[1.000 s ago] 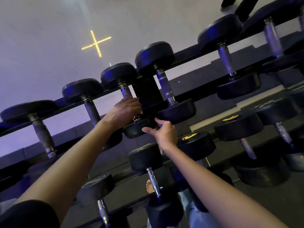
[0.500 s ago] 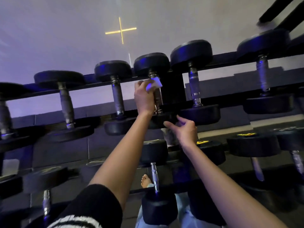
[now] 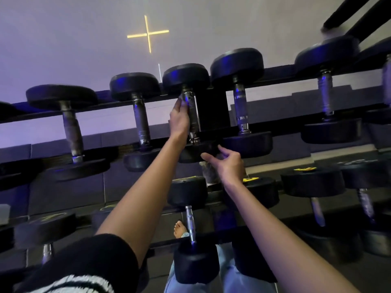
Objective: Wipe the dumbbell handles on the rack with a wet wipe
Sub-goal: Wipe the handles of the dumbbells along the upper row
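Head view, and we're on the top tier of the rack [image 3: 213,115], third dumbbell along. The step in hand looks like the wipe-down of this dumbbell handle [image 3: 192,115]. To do it well, I'd say, wrap the wipe right round the knurled steel, run it the full length from the far collar to the near one, and twist on the way so the underside gets cleaned too. The dumbbell needs steadying so it doesn't roll on the rails. The neighbouring handle to the left [image 3: 141,121] and the one to the right [image 3: 240,108] sit apart from both hands, and I can't tell which of them are done.

Now the hands. The left hand [image 3: 179,120] is up against the left side of that handle, fingers curled in around it. A pale scrap at the fingertips looks like the wet wipe [image 3: 182,101], pinned to the upper part of the steel near the far head.

The right hand [image 3: 229,166] is lower, thumb and forefinger stretched toward the dumbbell's near head [image 3: 194,152], right at its edge, the other fingers loosely curled. A pale crumpled thing [image 3: 209,173] shows just under that hand. Whether the hand holds it, I cannot tell.
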